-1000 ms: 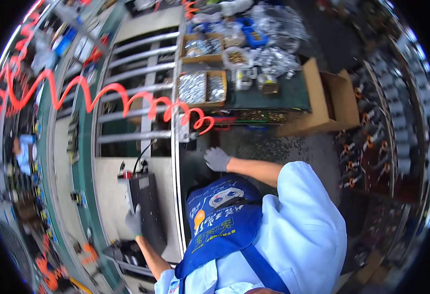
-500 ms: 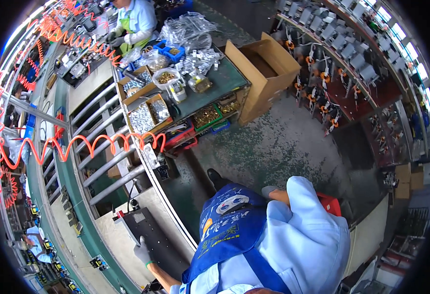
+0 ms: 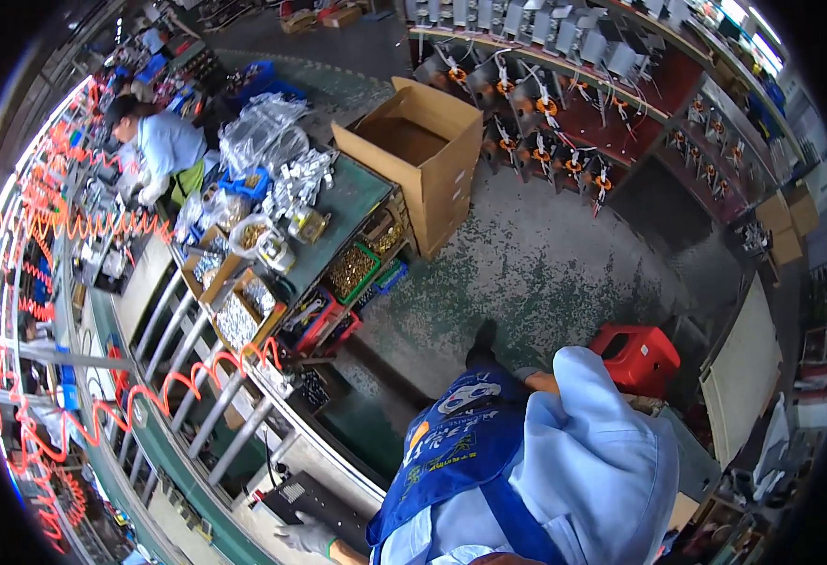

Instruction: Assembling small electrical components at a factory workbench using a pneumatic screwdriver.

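Note:
My left hand (image 3: 308, 535), in a grey glove, is low in the view beside a flat black metal case (image 3: 329, 504). Its fingers look stretched out over the case's near-left edge, with nothing seen in their grasp. The case lies on a pale board at the conveyor's side; the lower edge of the view cuts off part of it. Of my right hand (image 3: 525, 374) only a bit of grey glove shows past the blue sleeve, down by my thigh. Its fingers are hidden.
A green-topped bench (image 3: 352, 202) holds boxes of small metal parts and plastic bags. Beside it stands an open cardboard box (image 3: 441, 193). A red plastic stool (image 3: 634, 361) is at my right. Orange coiled hoses (image 3: 183, 386) hang over the rollers. A co-worker (image 3: 170, 146) stands farther along.
My view has swung to the right, showing more of the red stool. My left hand has shifted from gripping the case's edge to lying with fingers stretched.

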Available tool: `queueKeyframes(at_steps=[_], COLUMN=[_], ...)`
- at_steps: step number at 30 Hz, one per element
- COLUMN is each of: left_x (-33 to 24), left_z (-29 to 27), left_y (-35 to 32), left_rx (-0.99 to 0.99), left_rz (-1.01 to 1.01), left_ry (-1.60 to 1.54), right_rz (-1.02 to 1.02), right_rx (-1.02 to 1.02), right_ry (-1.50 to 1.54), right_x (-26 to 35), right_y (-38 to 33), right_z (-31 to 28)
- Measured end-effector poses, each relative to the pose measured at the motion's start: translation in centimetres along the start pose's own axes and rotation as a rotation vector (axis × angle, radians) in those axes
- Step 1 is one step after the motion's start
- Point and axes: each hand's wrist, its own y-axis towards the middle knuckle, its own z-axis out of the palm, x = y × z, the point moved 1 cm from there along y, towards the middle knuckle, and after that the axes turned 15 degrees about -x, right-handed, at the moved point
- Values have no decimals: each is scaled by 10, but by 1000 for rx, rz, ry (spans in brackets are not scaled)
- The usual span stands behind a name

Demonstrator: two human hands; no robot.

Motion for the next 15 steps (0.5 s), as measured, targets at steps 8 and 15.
queueKeyframes(at_steps=[8,15], left_x=[-401,-675], left_z=[-6,-86], left_y=[-34,-52], left_rx=[693,391], left_rz=[157,1066], left_ry=[-1367,-1181], right_rz=[-107,97], right_rx=[-76,-390], right_ry=[236,537], right_x=[3,-40], right_y=[88,118], right_z=[-19,-50])
